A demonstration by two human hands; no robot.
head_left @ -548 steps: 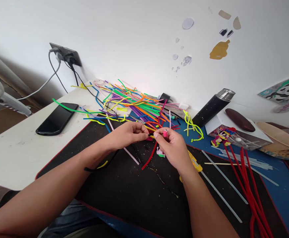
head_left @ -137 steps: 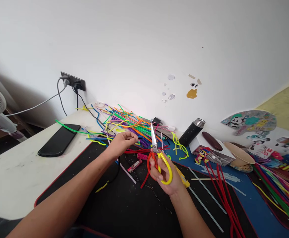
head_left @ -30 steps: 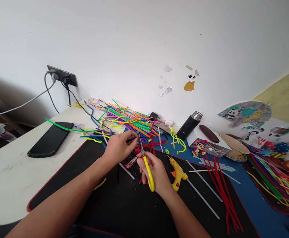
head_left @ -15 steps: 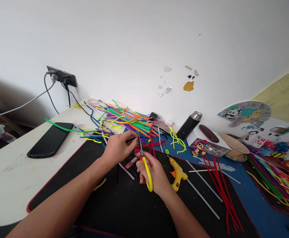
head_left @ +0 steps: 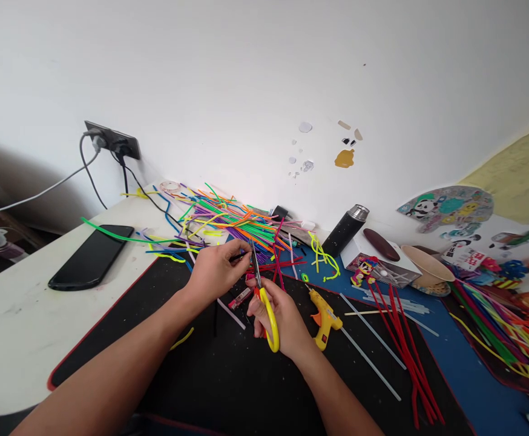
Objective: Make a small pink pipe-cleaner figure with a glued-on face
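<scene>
The left hand [head_left: 216, 272] pinches a thin black strip [head_left: 236, 257] between its fingers; the right hand's [head_left: 288, 318] fingers curl round yellow-and-red scissors [head_left: 270, 321], blades beside the left fingertips!

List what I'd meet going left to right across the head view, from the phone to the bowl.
Black phone → left hand pinching a thin black strip → right hand gripping scissors → yellow glue gun → small colorful figure → beige bowl.

The bare left arm [head_left: 123, 363] slants up, and the bare left hand [head_left: 214, 269] pinches thumb and fingers together. The bare right hand [head_left: 285, 315] (just beside it) curls its fingers.
</scene>
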